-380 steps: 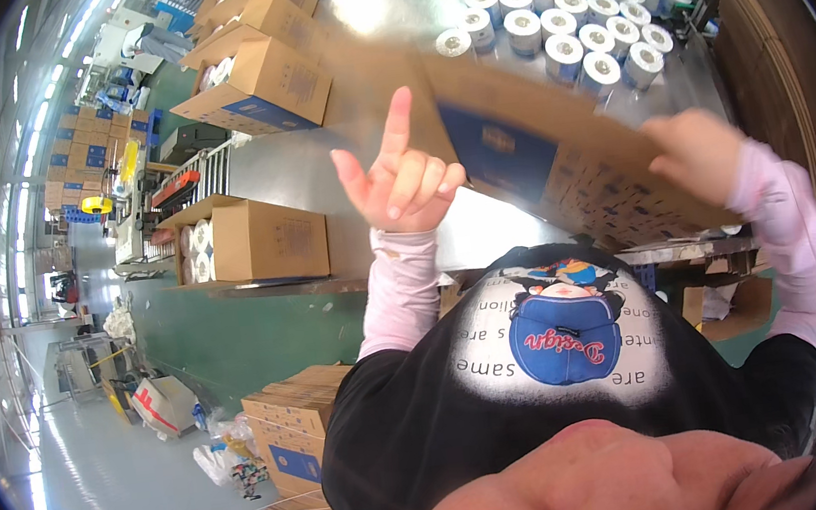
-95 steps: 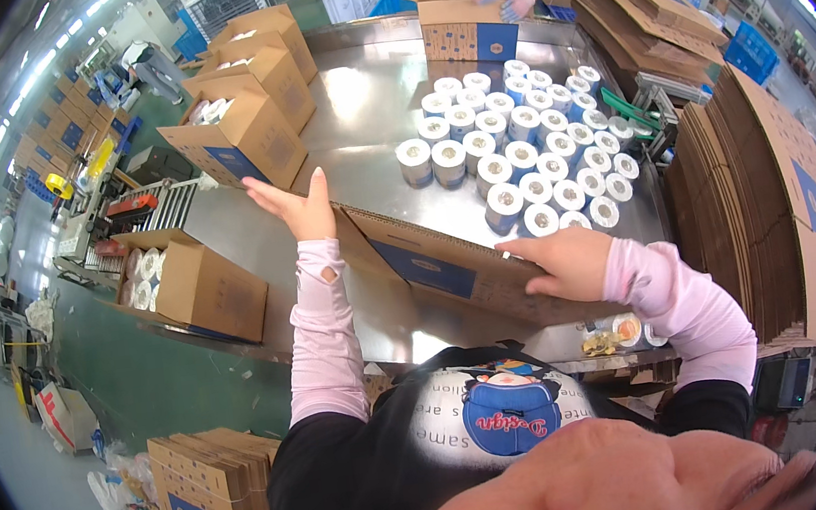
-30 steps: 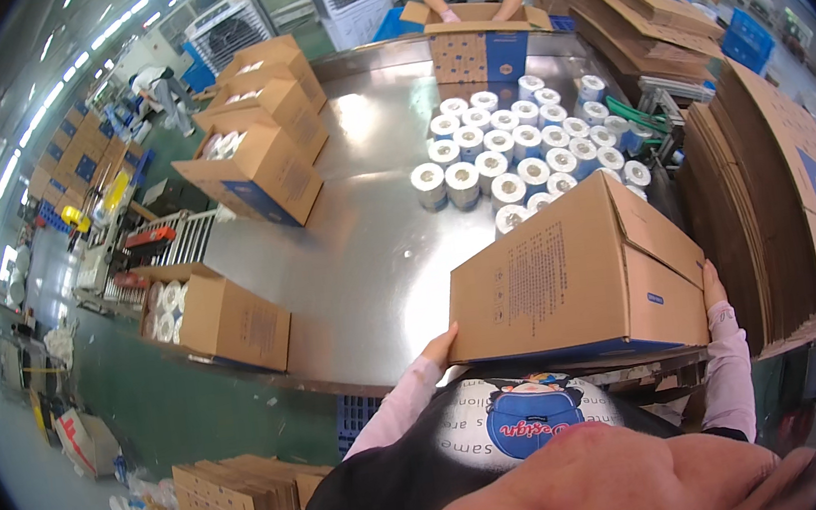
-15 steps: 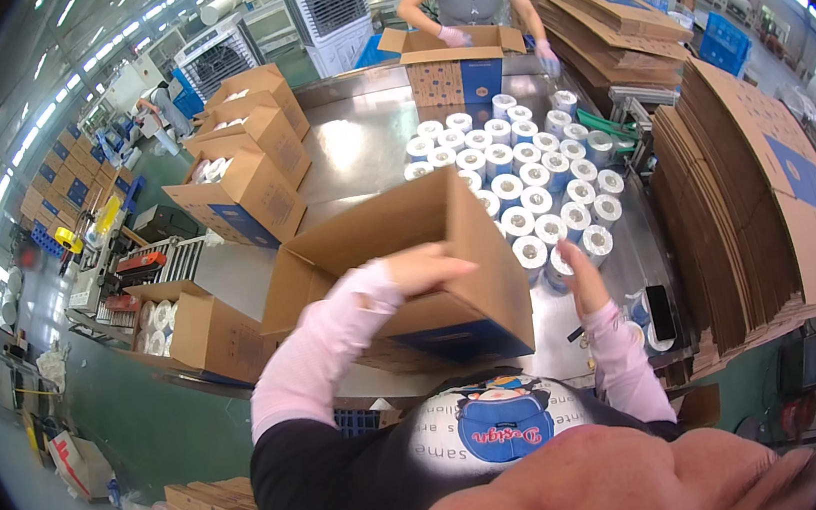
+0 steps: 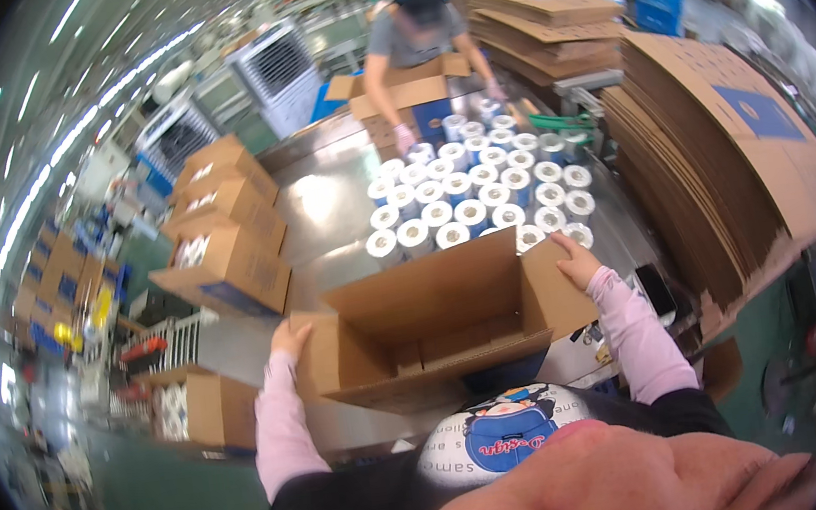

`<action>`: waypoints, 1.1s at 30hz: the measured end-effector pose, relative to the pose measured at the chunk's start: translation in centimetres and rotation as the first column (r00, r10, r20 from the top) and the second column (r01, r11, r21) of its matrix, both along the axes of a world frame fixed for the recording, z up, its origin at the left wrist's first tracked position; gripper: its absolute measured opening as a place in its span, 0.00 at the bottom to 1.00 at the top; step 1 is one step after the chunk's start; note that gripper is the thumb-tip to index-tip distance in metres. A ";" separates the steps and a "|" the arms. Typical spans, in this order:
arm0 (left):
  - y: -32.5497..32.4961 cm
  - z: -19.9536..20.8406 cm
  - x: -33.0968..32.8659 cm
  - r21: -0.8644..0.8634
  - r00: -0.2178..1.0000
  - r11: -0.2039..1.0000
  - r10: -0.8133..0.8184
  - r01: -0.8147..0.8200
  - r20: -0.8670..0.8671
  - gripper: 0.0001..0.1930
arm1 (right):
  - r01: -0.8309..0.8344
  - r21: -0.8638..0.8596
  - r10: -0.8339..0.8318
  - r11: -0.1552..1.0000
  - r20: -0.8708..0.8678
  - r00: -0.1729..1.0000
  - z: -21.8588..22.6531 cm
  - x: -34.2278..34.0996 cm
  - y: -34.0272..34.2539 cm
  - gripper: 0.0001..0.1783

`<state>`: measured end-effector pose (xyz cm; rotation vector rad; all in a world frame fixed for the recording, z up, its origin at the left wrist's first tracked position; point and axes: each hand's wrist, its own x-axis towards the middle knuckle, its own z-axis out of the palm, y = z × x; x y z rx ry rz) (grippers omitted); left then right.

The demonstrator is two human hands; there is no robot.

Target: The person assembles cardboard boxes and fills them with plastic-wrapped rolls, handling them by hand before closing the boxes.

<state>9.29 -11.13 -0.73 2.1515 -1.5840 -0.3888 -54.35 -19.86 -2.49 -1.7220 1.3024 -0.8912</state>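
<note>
An open cardboard box (image 5: 422, 289) stands in front of me on the metal table, its side flaps folded outward and nothing visible inside. My left hand (image 5: 290, 339) is closed on the outer edge of its left flap (image 5: 319, 358). At the other end, my right hand (image 5: 578, 262) grips the top corner of the right flap (image 5: 555, 291), thumb and fingers around the edge. Just beyond the box stand many upright rolls (image 5: 470, 214) with white tops and blue sides. The box's front wall hides part of its floor.
Across the table a person (image 5: 417, 27) reaches over the rolls beside another open carton (image 5: 435, 116). Filled cartons (image 5: 228, 260) line the left side; one more (image 5: 214, 408) sits lower left. Flat cardboard stacks (image 5: 689, 162) rise at the right. A dark phone (image 5: 656, 289) lies near my right forearm.
The box has turned to face me squarely, its side flaps now spread outward. My hands have moved apart onto the flaps. The person opposite now reaches down to the rolls.
</note>
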 end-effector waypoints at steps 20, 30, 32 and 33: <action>-5.4 -4.3 -15.2 -0.234 0.827 0.972 -0.146 0.018 -0.543 0.21 | 0.322 0.054 -0.300 0.945 -0.251 0.921 4.5 3.3 -1.4 0.42; -10.2 1.1 -21.4 0.786 1.000 0.618 -0.026 0.015 0.002 0.37 | -0.251 -0.617 -0.284 0.746 -0.635 0.719 1.2 6.8 -0.5 0.24; -10.3 -0.9 -21.3 0.922 0.905 0.387 -0.401 0.026 0.143 0.32 | -0.364 -0.056 0.187 0.930 -0.779 0.598 0.2 8.5 -0.4 0.17; -10.5 -6.1 -18.2 0.975 0.801 0.212 -0.595 0.071 0.071 0.29 | -0.411 -0.053 0.228 0.910 -0.765 0.603 1.0 9.8 -0.5 0.12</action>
